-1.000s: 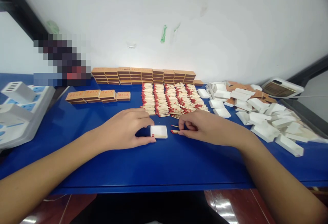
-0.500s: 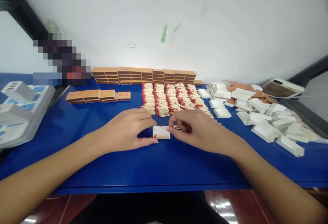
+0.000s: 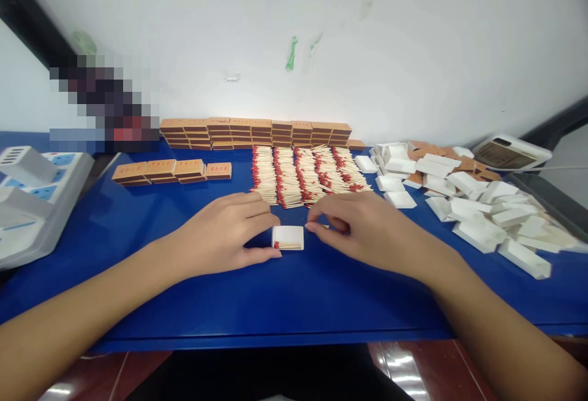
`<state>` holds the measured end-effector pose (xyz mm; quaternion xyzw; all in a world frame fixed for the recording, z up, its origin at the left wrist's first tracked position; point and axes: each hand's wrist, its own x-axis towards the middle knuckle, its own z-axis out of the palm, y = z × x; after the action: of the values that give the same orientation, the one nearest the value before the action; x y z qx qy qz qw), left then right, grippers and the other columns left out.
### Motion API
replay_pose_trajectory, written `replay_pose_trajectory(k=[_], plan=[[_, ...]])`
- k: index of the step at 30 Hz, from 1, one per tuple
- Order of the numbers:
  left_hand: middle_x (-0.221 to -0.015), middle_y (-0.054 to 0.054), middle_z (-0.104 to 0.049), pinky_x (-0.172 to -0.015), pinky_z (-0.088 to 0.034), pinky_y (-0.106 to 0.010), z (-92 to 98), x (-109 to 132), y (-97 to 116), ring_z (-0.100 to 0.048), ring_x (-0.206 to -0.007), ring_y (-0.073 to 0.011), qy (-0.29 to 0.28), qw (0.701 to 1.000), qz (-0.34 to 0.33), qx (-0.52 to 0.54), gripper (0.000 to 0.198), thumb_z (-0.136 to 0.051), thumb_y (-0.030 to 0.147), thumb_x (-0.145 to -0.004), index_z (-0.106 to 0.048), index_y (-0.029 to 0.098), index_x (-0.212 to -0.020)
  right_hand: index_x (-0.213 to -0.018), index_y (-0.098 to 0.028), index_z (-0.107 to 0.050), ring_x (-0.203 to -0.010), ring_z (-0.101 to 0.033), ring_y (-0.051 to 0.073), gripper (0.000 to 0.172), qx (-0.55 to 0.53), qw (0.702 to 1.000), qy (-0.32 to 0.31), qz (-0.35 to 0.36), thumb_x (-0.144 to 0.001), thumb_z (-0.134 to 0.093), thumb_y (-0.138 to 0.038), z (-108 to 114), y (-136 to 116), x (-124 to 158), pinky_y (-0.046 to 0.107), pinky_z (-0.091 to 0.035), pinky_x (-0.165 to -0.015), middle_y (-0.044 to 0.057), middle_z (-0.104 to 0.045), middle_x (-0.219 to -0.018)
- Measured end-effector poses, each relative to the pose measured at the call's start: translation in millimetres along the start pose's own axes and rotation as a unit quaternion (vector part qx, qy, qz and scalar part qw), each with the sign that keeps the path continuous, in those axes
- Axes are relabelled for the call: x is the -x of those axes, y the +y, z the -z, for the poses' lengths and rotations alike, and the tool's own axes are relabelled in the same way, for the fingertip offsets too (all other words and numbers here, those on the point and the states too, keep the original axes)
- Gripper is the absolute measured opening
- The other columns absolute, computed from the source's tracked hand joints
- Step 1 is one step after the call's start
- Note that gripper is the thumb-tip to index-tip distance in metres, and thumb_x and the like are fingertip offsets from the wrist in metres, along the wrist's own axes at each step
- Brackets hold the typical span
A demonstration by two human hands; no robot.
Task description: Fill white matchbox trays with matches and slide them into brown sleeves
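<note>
A small white matchbox tray (image 3: 288, 233) lies on the table in front of me, with a few red-headed matches (image 3: 289, 245) along its near side. My left hand (image 3: 234, 229) grips the tray's left end between thumb and fingers. Just off the right end, my right hand (image 3: 353, 226) is closed in a pinch. Pale match sticks show in the gap behind its thumb; most of what it holds is hidden. Beyond both hands lie rows of loose matches (image 3: 287, 174), their red heads mostly to the left.
Finished-looking matchboxes (image 3: 239, 131) are stacked along the wall, with a shorter row of boxes (image 3: 160, 170) at left. White trays (image 3: 473, 211) and brown sleeves (image 3: 463, 162) pile up at right, near a phone (image 3: 509, 151). A power strip (image 3: 59, 205) occupies the left edge.
My right fingers have drawn back slightly from the tray's right end. A red match head seen at the tray's far side is gone from there; the matches now sit along the near side.
</note>
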<state>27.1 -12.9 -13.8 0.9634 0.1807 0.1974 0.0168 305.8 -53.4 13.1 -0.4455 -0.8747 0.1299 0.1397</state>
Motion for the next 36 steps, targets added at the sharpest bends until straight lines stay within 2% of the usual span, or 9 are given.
replay_pose_trajectory(k=[6,10,20,29,33,36], plan=[[-0.091,-0.006,-0.071,-0.083,-0.053,-0.038,-0.4,0.1,-2.9,-0.067,-0.087,-0.0233,-0.021,1.0,0.019,-0.004,0.033,-0.068,0.047,-0.102,-0.075,0.015,-0.108,-0.085,-0.022,-0.069,-0.063,-0.054,0.015,0.016,-0.004,0.988,-0.122,-0.091,-0.097,-0.065,-0.031,15.2,18.5,1.8,0.028,-0.032,-0.06,0.0,-0.064,-0.07],[-0.091,-0.005,-0.07,-0.083,-0.053,-0.038,-1.0,0.4,-3.4,-0.067,-0.087,-0.023,-0.033,0.999,0.029,0.001,0.033,-0.069,0.047,-0.102,-0.076,0.015,-0.108,-0.082,-0.022,-0.067,-0.06,-0.051,0.014,0.016,-0.013,0.981,-0.16,-0.112,-0.095,-0.066,-0.031,13.5,18.4,0.6,0.029,-0.029,-0.057,-0.001,-0.062,-0.068],[-0.089,-0.005,-0.071,-0.081,-0.053,-0.035,-1.1,0.4,-3.3,-0.067,-0.086,-0.0218,-0.021,1.0,0.017,-0.003,0.033,-0.068,0.048,-0.103,-0.075,0.015,-0.107,-0.085,-0.022,-0.068,-0.06,-0.05,0.015,0.016,-0.011,0.982,-0.156,-0.104,-0.097,-0.062,-0.031,11.0,16.9,-1.5,0.029,-0.03,-0.058,0.0,-0.062,-0.071],[-0.09,-0.006,-0.072,-0.08,-0.053,-0.034,-0.7,-0.1,-1.3,-0.067,-0.085,-0.0208,-0.018,1.0,0.015,0.005,0.033,-0.067,0.048,-0.104,-0.074,0.016,-0.108,-0.084,-0.021,-0.067,-0.057,-0.046,0.012,0.017,-0.037,0.993,-0.098,-0.062,-0.098,-0.063,-0.03,10.7,13.5,-0.1,0.027,-0.03,-0.059,-0.004,-0.055,-0.065],[-0.091,-0.006,-0.071,-0.079,-0.053,-0.035,-1.4,-0.8,-0.4,-0.067,-0.084,-0.021,-0.025,1.0,0.014,0.008,0.033,-0.066,0.047,-0.104,-0.074,0.015,-0.109,-0.084,-0.021,-0.068,-0.058,-0.047,0.011,0.013,-0.082,0.995,-0.044,-0.036,-0.095,-0.066,-0.026,1.1,2.4,-3.0,0.026,-0.031,-0.06,-0.006,-0.05,-0.064],[-0.091,-0.006,-0.072,-0.08,-0.053,-0.036,-1.4,-1.7,0.8,-0.067,-0.084,-0.0211,-0.024,0.999,0.016,0.014,0.033,-0.067,0.047,-0.104,-0.075,0.016,-0.108,-0.089,-0.02,-0.07,-0.062,-0.048,0.011,0.009,-0.079,0.996,-0.037,-0.016,-0.096,-0.066,-0.022,-8.6,-7.1,-6.5,0.026,-0.03,-0.062,-0.005,-0.053,-0.068]])
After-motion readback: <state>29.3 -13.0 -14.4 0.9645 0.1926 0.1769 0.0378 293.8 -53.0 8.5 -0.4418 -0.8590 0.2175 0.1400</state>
